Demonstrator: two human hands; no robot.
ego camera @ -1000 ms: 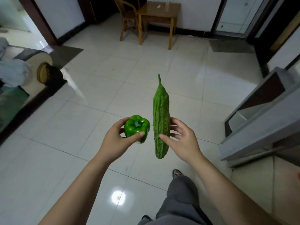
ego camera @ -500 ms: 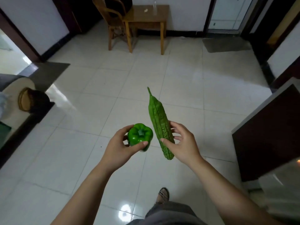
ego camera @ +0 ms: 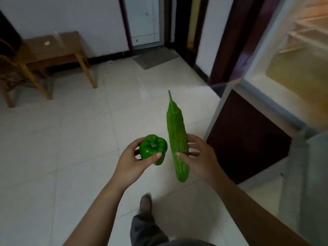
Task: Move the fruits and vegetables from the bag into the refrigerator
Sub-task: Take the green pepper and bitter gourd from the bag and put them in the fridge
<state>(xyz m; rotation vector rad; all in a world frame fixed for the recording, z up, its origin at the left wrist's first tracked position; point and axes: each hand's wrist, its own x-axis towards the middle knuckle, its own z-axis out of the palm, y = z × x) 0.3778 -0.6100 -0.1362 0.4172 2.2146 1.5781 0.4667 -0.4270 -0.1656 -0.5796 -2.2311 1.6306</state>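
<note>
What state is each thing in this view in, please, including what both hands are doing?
Green bell pepper, held above the floor in the left hand, stem towards the camera.
Long green bumpy bitter gourd, gripped near upright by the right hand, stem end up.
Refrigerator, open, interior lit.
White door at the back, shut.
Wooden table, standing by the wall.

this is looking like a room in a home. a wooden table [ego camera: 53,48] and a wooden chair [ego camera: 7,59] are standing on a white tile floor [ego camera: 62,139], a mat [ego camera: 154,58] is lying by a door [ego camera: 143,23], and an open fridge [ego camera: 298,50] is glowing.
</note>
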